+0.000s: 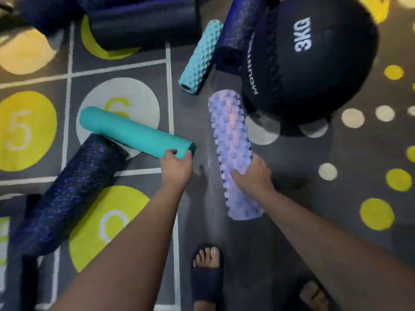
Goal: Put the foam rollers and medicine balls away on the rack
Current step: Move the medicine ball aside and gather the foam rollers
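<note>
Left hand (176, 167), centre frame: fingers and thumb curled over the right end of the smooth teal roller (134, 133), gripping it right at the end edge. This roller lies slanting up-left across the white "6" circle. Its far end sits at the top end of the dark blue-speckled roller (67, 194), which runs down to the lower left. The two look to be touching.

Right hand (251, 173), centre right: wrapped round the lilac knobbed roller (231, 142) past its middle, thumb over the top, gripping. This roller runs near-vertical in the frame. Its top end is just beside the lower-left edge of the black 3KG medicine ball (314, 59), and whether they touch cannot be told. Whether either held roller is off the floor (314, 176) cannot be told either.

Small aqua knobbed roller (199, 57), upper centre, is apart from both hands. A second speckled roller (238, 30) is wedged between it and the ball. Big dark roll (143, 25) at the top left.

Open room: a narrow bare floor strip between the two held rollers, and wide dotted floor right of the lilac one. A foot in a dark slide (207, 272) is at bottom centre, below the lilac roller's near end.
</note>
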A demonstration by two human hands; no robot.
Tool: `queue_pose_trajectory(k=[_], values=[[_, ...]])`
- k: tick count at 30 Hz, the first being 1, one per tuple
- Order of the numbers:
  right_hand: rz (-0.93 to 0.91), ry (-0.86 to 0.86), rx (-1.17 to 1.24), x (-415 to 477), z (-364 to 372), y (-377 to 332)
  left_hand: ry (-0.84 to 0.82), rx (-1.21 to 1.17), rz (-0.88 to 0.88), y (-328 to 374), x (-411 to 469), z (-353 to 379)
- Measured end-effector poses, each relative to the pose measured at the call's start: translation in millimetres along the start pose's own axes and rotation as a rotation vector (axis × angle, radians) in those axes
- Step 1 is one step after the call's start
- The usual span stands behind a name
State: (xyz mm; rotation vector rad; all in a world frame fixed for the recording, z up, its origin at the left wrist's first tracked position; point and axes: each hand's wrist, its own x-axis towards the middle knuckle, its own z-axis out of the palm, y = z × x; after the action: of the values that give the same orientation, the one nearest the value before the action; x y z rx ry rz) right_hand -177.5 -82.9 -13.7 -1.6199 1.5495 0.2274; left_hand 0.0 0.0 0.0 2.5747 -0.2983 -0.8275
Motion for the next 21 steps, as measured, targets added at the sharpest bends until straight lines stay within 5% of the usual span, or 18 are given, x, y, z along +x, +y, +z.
queue_pose_trajectory(k=[5,7,10,16,21], values=[[0.044,0.223,-0.082,81,66,-11,0.411,0.006,-0.235,-29,123,37],[0.052,0.349,-0.178,92,78,-11,0.334,-0.205,-0.389,-42,149,50],[0.028,0.319,-0.213,95,71,-8,0.256,-0.761,-0.486,-38,157,68],[-0.120,0.132,-0.019,94,23,21,0.301,-1.011,-0.327,9,156,70],[-0.338,0.172,0.169,41,-48,9,0.405,-0.984,-0.108,50,99,51]])
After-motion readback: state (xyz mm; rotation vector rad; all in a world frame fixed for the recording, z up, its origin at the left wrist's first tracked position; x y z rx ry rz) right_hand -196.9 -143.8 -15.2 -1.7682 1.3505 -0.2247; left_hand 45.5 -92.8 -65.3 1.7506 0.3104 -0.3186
